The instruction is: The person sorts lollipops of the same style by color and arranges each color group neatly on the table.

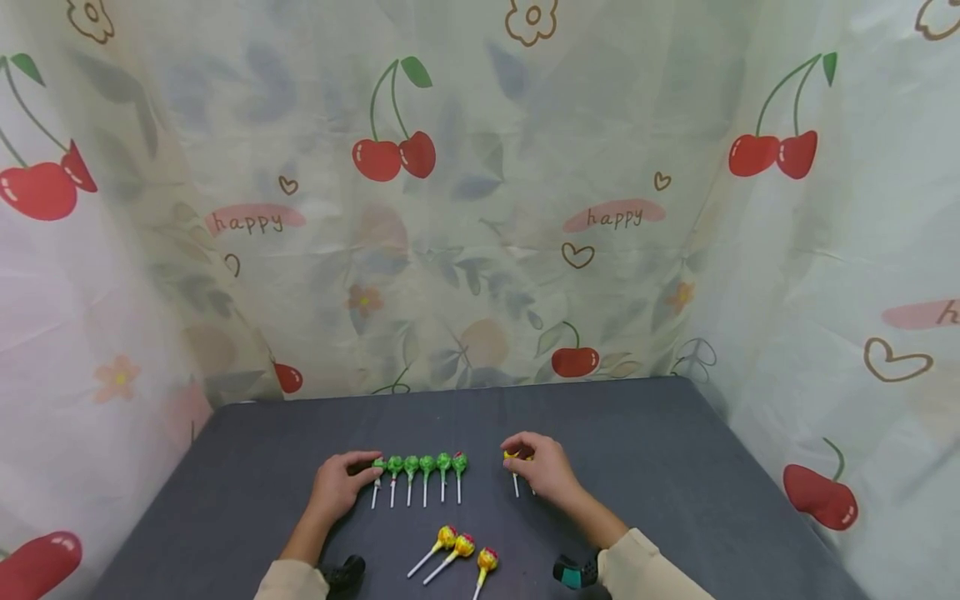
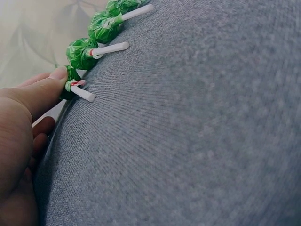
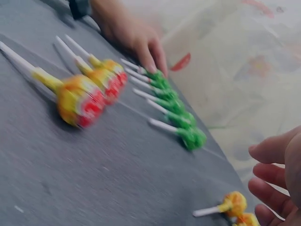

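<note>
Several green-wrapped lollipops [image 1: 427,464] lie side by side in a row, sticks toward me. At the row's left end my left hand [image 1: 335,486] pinches the outermost green lollipop [image 2: 69,81] by its head, between thumb and finger. To the right of the row, my right hand [image 1: 546,469] hovers by two yellow lollipops [image 3: 234,203], partly covering them in the head view. In the right wrist view its thumb and loosely bent fingers [image 3: 270,149] stand apart from them, with nothing between.
Three yellow-and-red lollipops [image 1: 465,546] lie slanted nearer to me, between the forearms. Everything rests on a dark grey cloth-covered table [image 1: 637,467]. A cherry-print curtain [image 1: 480,208] surrounds its back and sides.
</note>
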`<state>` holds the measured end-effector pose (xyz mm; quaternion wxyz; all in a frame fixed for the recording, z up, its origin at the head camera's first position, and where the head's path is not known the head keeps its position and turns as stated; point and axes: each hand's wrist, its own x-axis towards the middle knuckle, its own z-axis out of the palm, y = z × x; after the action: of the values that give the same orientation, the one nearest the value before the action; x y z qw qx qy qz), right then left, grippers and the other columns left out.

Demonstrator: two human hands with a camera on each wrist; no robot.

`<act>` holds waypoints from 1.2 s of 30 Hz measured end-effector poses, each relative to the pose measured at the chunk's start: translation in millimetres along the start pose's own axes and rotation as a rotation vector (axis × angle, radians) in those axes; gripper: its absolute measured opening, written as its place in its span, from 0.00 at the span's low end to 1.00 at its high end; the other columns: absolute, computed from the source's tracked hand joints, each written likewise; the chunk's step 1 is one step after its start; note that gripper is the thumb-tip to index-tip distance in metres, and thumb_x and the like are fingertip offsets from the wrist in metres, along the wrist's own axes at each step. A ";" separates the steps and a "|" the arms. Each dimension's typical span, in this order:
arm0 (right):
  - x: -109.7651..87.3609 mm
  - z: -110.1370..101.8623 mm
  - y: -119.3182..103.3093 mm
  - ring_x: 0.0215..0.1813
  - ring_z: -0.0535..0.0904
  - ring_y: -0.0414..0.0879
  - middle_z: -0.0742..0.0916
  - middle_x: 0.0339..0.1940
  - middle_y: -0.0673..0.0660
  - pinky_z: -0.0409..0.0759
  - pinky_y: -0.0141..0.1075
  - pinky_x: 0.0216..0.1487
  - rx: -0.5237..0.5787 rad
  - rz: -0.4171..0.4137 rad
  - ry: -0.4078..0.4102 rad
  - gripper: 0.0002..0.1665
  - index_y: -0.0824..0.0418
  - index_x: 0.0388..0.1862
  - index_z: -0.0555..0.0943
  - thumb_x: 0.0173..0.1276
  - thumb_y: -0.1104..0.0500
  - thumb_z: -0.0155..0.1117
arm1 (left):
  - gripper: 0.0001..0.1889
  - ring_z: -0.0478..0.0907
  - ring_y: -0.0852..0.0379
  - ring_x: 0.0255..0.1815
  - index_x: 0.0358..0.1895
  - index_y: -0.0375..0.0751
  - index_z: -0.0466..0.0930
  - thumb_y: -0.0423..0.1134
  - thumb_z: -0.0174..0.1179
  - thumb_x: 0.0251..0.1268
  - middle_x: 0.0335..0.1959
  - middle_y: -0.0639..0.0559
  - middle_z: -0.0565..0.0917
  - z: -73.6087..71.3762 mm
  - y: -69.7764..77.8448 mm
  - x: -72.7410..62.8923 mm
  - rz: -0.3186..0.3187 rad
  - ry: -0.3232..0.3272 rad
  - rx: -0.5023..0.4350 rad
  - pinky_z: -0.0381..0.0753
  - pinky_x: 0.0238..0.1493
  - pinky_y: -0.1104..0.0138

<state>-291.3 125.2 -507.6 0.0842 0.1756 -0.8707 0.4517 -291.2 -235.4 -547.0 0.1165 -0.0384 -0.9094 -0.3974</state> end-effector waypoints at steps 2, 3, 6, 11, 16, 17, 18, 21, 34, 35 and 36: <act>-5.2 2.5 -3.3 0.36 0.79 0.43 0.86 0.36 0.51 0.78 0.35 0.36 0.007 -0.011 -0.017 0.10 0.61 0.43 0.86 0.61 0.64 0.71 | 0.15 0.77 0.41 0.54 0.50 0.45 0.87 0.41 0.69 0.59 0.48 0.46 0.85 -0.3 0.4 0.2 0.001 0.002 0.003 0.71 0.57 0.46; -7.5 3.6 -4.9 0.36 0.78 0.43 0.86 0.36 0.51 0.78 0.34 0.36 0.013 -0.014 -0.028 0.10 0.61 0.43 0.85 0.62 0.63 0.71 | 0.15 0.77 0.41 0.54 0.50 0.45 0.87 0.40 0.69 0.59 0.48 0.46 0.85 -0.4 0.6 0.3 0.001 0.003 0.004 0.71 0.57 0.46; -14.0 7.1 -8.5 0.36 0.78 0.42 0.86 0.37 0.51 0.78 0.34 0.36 0.036 -0.023 -0.060 0.11 0.61 0.43 0.85 0.62 0.63 0.71 | 0.15 0.77 0.41 0.53 0.49 0.45 0.87 0.40 0.70 0.59 0.48 0.46 0.85 -0.6 0.8 0.5 0.003 0.005 0.009 0.71 0.57 0.46; -23.5 14.0 -11.1 0.34 0.79 0.40 0.86 0.35 0.50 0.78 0.33 0.36 0.076 -0.047 -0.117 0.10 0.61 0.41 0.86 0.59 0.62 0.73 | 0.14 0.77 0.41 0.53 0.49 0.45 0.87 0.40 0.69 0.59 0.48 0.45 0.85 -1.1 0.9 -0.2 0.005 0.005 0.011 0.71 0.57 0.46; -34.3 19.9 -13.5 0.33 0.79 0.38 0.86 0.33 0.49 0.77 0.32 0.34 0.107 -0.071 -0.197 0.11 0.62 0.40 0.85 0.59 0.61 0.73 | 0.14 0.77 0.41 0.53 0.49 0.45 0.87 0.40 0.69 0.59 0.48 0.46 0.85 -1.3 0.0 -0.7 0.005 0.004 0.019 0.71 0.56 0.46; -36.2 20.8 -14.0 0.33 0.79 0.38 0.85 0.32 0.48 0.77 0.31 0.34 0.116 -0.071 -0.216 0.11 0.63 0.40 0.85 0.59 0.61 0.74 | 0.15 0.77 0.41 0.53 0.49 0.45 0.87 0.40 0.69 0.59 0.48 0.46 0.85 -1.3 -0.1 -0.7 0.006 0.004 0.020 0.71 0.56 0.46; -38.0 21.6 -14.5 0.32 0.78 0.37 0.85 0.32 0.48 0.77 0.31 0.34 0.124 -0.069 -0.235 0.11 0.63 0.40 0.85 0.59 0.61 0.74 | 0.15 0.77 0.41 0.53 0.49 0.45 0.87 0.40 0.69 0.59 0.48 0.46 0.85 -1.4 -0.2 -0.5 0.007 0.004 0.020 0.71 0.56 0.46; -42.6 23.5 -15.8 0.31 0.77 0.36 0.83 0.30 0.45 0.76 0.30 0.32 0.144 -0.057 -0.288 0.12 0.62 0.40 0.85 0.59 0.60 0.74 | 0.15 0.77 0.41 0.53 0.49 0.45 0.87 0.40 0.70 0.59 0.48 0.46 0.85 -2.1 0.1 -0.3 0.012 0.007 0.020 0.71 0.56 0.46; -62.0 27.9 -17.3 0.22 0.71 0.32 0.80 0.22 0.43 0.70 0.26 0.24 0.183 -0.064 -0.390 0.14 0.60 0.39 0.84 0.55 0.60 0.77 | 0.15 0.77 0.42 0.53 0.50 0.47 0.87 0.42 0.69 0.59 0.49 0.47 0.85 -0.9 -0.7 0.7 -0.009 -0.007 0.018 0.71 0.56 0.46; -63.4 28.1 -17.7 0.22 0.71 0.32 0.80 0.22 0.43 0.69 0.26 0.23 0.179 -0.065 -0.393 0.14 0.60 0.39 0.84 0.55 0.59 0.77 | 0.15 0.77 0.42 0.52 0.50 0.47 0.87 0.42 0.69 0.59 0.49 0.47 0.85 -0.4 -1.3 0.7 -0.009 -0.008 0.020 0.71 0.56 0.46; -64.6 28.3 -18.2 0.22 0.71 0.32 0.79 0.21 0.42 0.69 0.25 0.23 0.171 -0.068 -0.393 0.14 0.59 0.38 0.84 0.54 0.58 0.78 | 0.15 0.77 0.42 0.52 0.50 0.47 0.87 0.43 0.69 0.59 0.48 0.47 0.85 0.0 -1.8 0.7 -0.010 -0.008 0.023 0.71 0.56 0.46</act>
<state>-224.3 107.3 -529.9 -0.0874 0.2960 -0.8225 0.4778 -292.2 -236.7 -548.1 0.1113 -0.0339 -0.9146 -0.3872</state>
